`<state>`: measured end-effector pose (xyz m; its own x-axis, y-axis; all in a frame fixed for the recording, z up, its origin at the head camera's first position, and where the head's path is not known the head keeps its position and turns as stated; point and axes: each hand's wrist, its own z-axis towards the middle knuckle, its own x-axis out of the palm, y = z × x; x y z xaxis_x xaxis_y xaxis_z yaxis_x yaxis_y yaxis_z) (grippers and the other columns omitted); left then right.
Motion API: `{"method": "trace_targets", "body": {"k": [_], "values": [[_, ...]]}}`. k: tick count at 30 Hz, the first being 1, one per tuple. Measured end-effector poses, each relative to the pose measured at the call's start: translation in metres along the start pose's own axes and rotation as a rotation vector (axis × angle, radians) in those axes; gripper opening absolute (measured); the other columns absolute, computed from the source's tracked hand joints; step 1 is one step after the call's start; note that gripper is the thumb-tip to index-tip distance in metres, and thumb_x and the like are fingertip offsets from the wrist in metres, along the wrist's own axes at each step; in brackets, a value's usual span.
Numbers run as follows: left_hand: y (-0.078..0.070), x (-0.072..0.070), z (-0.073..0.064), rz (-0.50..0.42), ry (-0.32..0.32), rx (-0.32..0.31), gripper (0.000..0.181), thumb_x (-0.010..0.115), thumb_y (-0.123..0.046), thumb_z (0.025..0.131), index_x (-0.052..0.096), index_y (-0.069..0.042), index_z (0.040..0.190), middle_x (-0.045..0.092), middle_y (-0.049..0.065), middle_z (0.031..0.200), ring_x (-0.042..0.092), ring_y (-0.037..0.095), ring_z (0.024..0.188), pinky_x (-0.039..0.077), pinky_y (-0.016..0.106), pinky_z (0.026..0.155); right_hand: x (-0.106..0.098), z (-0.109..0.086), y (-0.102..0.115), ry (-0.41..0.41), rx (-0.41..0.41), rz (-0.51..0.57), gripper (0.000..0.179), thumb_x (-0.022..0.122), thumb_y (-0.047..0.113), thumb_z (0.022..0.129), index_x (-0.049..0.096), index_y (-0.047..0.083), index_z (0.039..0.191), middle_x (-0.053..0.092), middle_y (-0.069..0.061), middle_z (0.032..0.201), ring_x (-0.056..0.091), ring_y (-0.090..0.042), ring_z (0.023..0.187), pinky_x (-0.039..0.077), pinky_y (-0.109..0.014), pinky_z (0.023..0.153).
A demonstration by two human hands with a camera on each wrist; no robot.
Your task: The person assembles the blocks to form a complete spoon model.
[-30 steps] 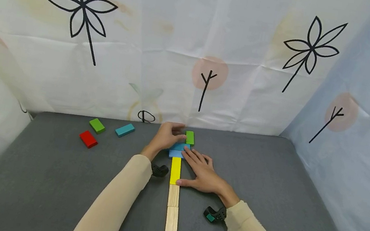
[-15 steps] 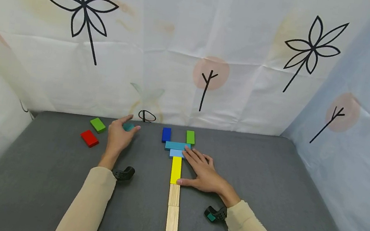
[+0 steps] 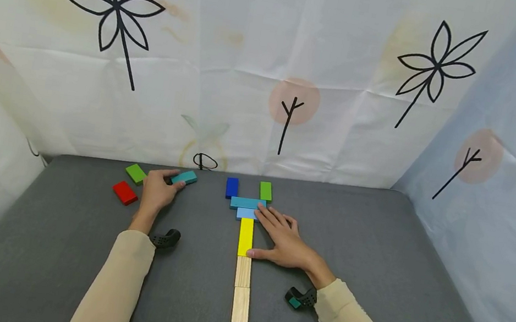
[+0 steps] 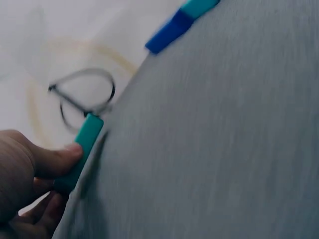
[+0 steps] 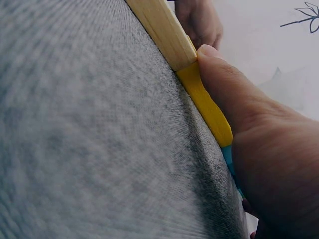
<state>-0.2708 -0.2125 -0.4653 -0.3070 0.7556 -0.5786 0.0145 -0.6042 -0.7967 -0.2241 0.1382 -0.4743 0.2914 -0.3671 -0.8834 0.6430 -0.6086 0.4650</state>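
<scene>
My left hand [image 3: 157,190] pinches a small teal block [image 3: 186,177] by its near end, thumb on one side and fingers on the other, as the left wrist view of the teal block [image 4: 89,132] shows. Flat over the row of blocks lies my right hand [image 3: 283,242], fingers straight. Its thumb touches the yellow block [image 3: 246,234] close to where that meets a wooden block [image 3: 243,272]. The fingertips reach the right ends of the light blue block [image 3: 244,214] and a longer teal-blue block [image 3: 244,203]. Beyond these stand a dark blue block [image 3: 231,187] and a green block [image 3: 265,191].
Left of my left hand lie a loose green block [image 3: 136,173] and a red block [image 3: 125,193]. A second wooden block [image 3: 241,306] ends the row nearest me. White fabric walls [image 3: 341,140] with drawn flowers rise behind and beside the grey cloth [image 3: 358,226].
My left hand has left the top of the row, uncovering the dark blue block. It has moved left and taken hold of the small teal block. The right hand stays put.
</scene>
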Motion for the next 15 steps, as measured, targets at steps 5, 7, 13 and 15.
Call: {"method": "trace_targets", "body": {"k": [5, 7, 13, 15], "values": [[-0.032, 0.026, 0.000, -0.084, 0.078, 0.111, 0.039, 0.076, -0.011, 0.093, 0.069, 0.000, 0.130, 0.067, 0.025, 0.124, 0.065, 0.039, 0.112, 0.053, 0.050, 0.093, 0.000, 0.000, -0.001, -0.002, 0.003, -0.002, 0.096, 0.071, 0.048, 0.094, 0.018, 0.008, 0.163, 0.008, -0.007, 0.170, 0.010, -0.036, 0.154, 0.009, -0.061, 0.114], [-0.047, 0.040, -0.002, -0.119, 0.117, 0.141, 0.039, 0.077, -0.011, 0.092, 0.070, -0.002, 0.129, 0.067, 0.022, 0.125, 0.064, 0.038, 0.115, 0.054, 0.049, 0.093, 0.001, 0.000, -0.001, -0.003, 0.006, -0.002, 0.096, 0.071, 0.047, 0.094, 0.018, 0.008, 0.163, 0.008, -0.006, 0.170, 0.010, -0.036, 0.154, 0.009, -0.061, 0.114], [-0.079, 0.077, -0.007, -0.136, 0.242, 0.211, 0.038, 0.078, -0.012, 0.092, 0.071, -0.003, 0.128, 0.067, 0.019, 0.128, 0.062, 0.038, 0.120, 0.051, 0.050, 0.098, 0.001, 0.001, -0.001, -0.004, 0.016, -0.001, 0.096, 0.071, 0.048, 0.094, 0.018, 0.008, 0.163, 0.008, -0.007, 0.170, 0.010, -0.036, 0.154, 0.009, -0.062, 0.114], [-0.083, 0.086, -0.008, -0.104, 0.257, 0.216, 0.037, 0.078, -0.013, 0.091, 0.072, -0.004, 0.127, 0.067, 0.019, 0.128, 0.060, 0.037, 0.123, 0.049, 0.051, 0.101, 0.001, 0.001, -0.001, -0.002, 0.017, 0.001, 0.096, 0.071, 0.048, 0.094, 0.018, 0.008, 0.163, 0.008, -0.007, 0.170, 0.010, -0.036, 0.154, 0.009, -0.062, 0.114]]}}
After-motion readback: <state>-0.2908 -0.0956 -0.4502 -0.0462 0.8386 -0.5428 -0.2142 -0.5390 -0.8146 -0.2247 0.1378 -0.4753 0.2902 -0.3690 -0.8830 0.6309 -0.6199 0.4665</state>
